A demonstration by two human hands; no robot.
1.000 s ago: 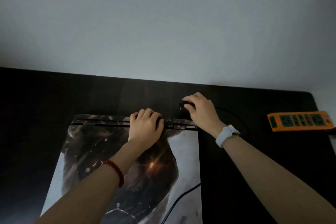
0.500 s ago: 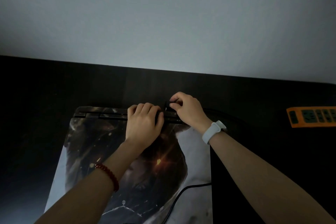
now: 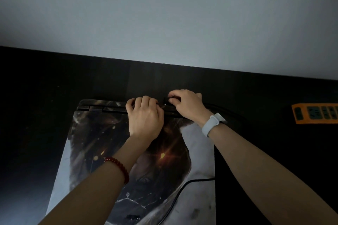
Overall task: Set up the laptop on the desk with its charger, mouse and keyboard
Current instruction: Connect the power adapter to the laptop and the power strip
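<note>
A closed laptop [image 3: 102,142] with a dark printed picture on its lid lies flat on the black desk [image 3: 36,115]. My left hand [image 3: 145,117] grips the laptop's rear hinge edge near the middle. My right hand [image 3: 188,104] pinches a small black charger plug [image 3: 167,101] right at that rear edge, just right of my left hand. From the plug a black cable [image 3: 236,113] runs off to the right behind my wrist. Another black cable [image 3: 175,199] lies across the lid's lower right. Mouse and keyboard are out of view.
An orange power strip [image 3: 314,113] with dark sockets lies on the desk at the far right edge of view. A pale wall [image 3: 164,14] rises directly behind the desk's back edge.
My right hand has carried the plug leftward, from beyond the laptop's right rear corner to its rear edge beside my left hand. The view has shifted left, pushing the power strip toward the frame edge.
</note>
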